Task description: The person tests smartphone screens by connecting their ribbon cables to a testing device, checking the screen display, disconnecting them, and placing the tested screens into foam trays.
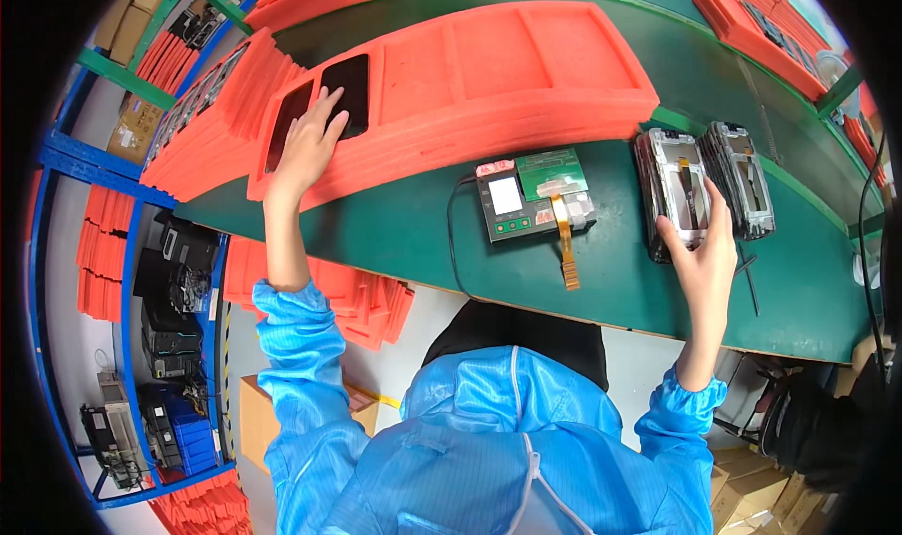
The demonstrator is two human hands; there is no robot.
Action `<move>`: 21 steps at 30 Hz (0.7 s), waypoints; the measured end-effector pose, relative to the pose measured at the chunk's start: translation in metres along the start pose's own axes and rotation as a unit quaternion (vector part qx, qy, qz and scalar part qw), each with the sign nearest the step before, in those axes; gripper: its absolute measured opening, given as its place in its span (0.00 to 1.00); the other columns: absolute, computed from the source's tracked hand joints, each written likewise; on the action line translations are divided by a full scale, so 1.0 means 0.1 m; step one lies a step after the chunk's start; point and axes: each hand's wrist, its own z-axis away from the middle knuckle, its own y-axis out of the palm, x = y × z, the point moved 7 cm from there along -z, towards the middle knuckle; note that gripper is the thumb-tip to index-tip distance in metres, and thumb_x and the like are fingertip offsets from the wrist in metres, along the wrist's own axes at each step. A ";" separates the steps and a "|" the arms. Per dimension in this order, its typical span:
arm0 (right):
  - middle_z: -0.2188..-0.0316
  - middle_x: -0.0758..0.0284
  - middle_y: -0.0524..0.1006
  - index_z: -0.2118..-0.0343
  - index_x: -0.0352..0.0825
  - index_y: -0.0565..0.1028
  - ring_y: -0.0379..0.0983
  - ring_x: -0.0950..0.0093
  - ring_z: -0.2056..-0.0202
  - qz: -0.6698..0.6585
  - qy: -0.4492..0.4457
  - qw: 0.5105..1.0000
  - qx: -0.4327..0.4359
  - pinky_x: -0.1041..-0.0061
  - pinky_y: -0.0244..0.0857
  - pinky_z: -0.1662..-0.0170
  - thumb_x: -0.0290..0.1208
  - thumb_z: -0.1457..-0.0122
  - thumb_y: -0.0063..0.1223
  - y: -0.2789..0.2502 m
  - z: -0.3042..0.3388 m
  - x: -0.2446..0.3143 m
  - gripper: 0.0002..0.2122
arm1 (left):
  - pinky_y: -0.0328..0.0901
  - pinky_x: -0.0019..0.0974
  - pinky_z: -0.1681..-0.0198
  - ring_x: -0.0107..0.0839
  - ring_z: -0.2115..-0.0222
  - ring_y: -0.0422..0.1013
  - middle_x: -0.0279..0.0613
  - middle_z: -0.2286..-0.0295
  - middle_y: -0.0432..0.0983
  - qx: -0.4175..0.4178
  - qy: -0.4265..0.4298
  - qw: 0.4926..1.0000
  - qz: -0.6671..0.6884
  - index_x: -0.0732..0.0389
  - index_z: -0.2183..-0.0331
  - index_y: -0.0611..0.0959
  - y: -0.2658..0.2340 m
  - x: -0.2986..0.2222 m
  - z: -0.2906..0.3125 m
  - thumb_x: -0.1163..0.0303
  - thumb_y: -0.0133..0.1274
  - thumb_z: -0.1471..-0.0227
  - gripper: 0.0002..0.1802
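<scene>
My left hand [308, 148] lies over two dark phone screens set in the compartments of a red foam tray [498, 51]. Its fingers are spread, with the tips on the right-hand screen [353, 73]; the palm partly covers the left-hand screen [287, 122]. At the right, my right hand [703, 263] has its thumb and fingers around the near end of a stack of phone frames [672, 143]. A second stack of frames [750, 192] stands close beside it. Between my hands sits a small tester [505, 197] with a lit white display, a green circuit board [552, 172] and an orange flex cable [566, 248].
The foam tray tops a thick pile on the green table [376, 239]. More red foam trays [240, 93] rise at the left, and others [752, 32] at the far right. A thin dark rod [752, 289] lies near the frames. Blue shelving [122, 173] borders the left.
</scene>
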 end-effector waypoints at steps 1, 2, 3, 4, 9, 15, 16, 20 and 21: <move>0.52 0.51 0.70 0.44 0.32 0.64 0.70 0.54 0.52 -0.006 -0.023 0.999 -0.031 0.64 0.66 0.52 0.37 0.52 0.64 -0.04 0.01 0.01 0.32 | 0.47 0.46 0.37 0.45 0.39 0.55 0.49 0.39 0.55 0.001 0.017 1.000 0.010 0.54 0.41 0.66 -0.01 -0.03 0.02 0.53 0.40 0.38 0.28; 0.51 0.52 0.70 0.44 0.32 0.64 0.69 0.55 0.52 -0.013 -0.045 0.997 -0.062 0.64 0.65 0.51 0.35 0.52 0.65 -0.10 0.02 0.02 0.32 | 0.47 0.46 0.37 0.45 0.39 0.55 0.49 0.39 0.55 0.000 0.017 1.000 0.010 0.54 0.41 0.66 -0.01 -0.05 0.03 0.53 0.40 0.38 0.28; 0.50 0.54 0.68 0.43 0.34 0.63 0.69 0.59 0.51 -0.026 -0.050 0.995 -0.084 0.65 0.65 0.51 0.32 0.53 0.66 -0.17 0.04 0.01 0.34 | 0.50 0.45 0.39 0.45 0.42 0.58 0.48 0.41 0.60 -0.006 0.026 1.000 -0.001 0.54 0.43 0.69 -0.05 -0.12 0.03 0.55 0.41 0.39 0.26; 0.49 0.56 0.68 0.42 0.34 0.63 0.68 0.61 0.50 -0.100 -0.051 0.990 -0.089 0.66 0.64 0.50 0.31 0.54 0.67 -0.22 0.06 0.00 0.35 | 0.53 0.44 0.41 0.45 0.44 0.62 0.47 0.44 0.65 -0.011 0.036 0.999 -0.011 0.53 0.44 0.71 -0.07 -0.17 0.03 0.57 0.43 0.39 0.23; 0.44 0.63 0.66 0.41 0.33 0.62 0.64 0.74 0.46 -0.524 0.084 0.847 0.040 0.77 0.59 0.46 0.34 0.48 0.61 -0.21 0.26 -0.02 0.32 | 0.59 0.43 0.48 0.45 0.54 0.67 0.46 0.56 0.75 -0.251 0.096 0.962 0.049 0.61 0.57 0.80 -0.33 -0.57 0.21 0.65 0.49 0.42 0.15; 0.49 0.66 0.70 0.47 0.31 0.69 0.67 0.77 0.49 -0.600 0.150 0.777 0.115 0.79 0.59 0.46 0.28 0.42 0.54 0.20 0.63 0.15 0.20 | 0.64 0.24 0.75 0.19 0.76 0.70 0.36 0.73 0.76 0.087 0.051 0.909 0.404 0.64 0.71 0.79 0.46 -1.71 1.21 0.71 0.50 0.42 0.08; 0.52 0.65 0.72 0.48 0.31 0.69 0.69 0.78 0.52 -0.606 0.143 0.774 0.117 0.80 0.62 0.49 0.23 0.43 0.54 0.23 0.65 0.19 0.18 | 0.65 0.24 0.74 0.20 0.75 0.71 0.37 0.71 0.78 0.156 -0.012 0.892 0.425 0.64 0.69 0.78 0.64 -1.83 1.31 0.72 0.52 0.43 0.05; 0.61 0.66 0.74 0.63 0.32 0.70 0.71 0.83 0.60 -0.645 0.176 0.730 0.141 0.83 0.66 0.57 0.17 0.44 0.53 0.29 0.70 0.24 0.07 | 0.67 0.23 0.77 0.20 0.71 0.72 0.40 0.66 0.78 0.280 -0.053 0.833 0.474 0.64 0.53 0.72 1.02 -2.21 1.46 0.71 0.52 0.43 0.16; 0.62 0.67 0.73 0.64 0.33 0.69 0.70 0.84 0.62 -0.618 0.142 0.756 0.161 0.84 0.66 0.58 0.18 0.44 0.53 0.29 0.70 0.23 0.07 | 0.67 0.23 0.78 0.20 0.70 0.72 0.39 0.66 0.78 0.262 -0.048 0.806 0.529 0.63 0.52 0.71 1.06 -2.28 1.46 0.71 0.52 0.44 0.18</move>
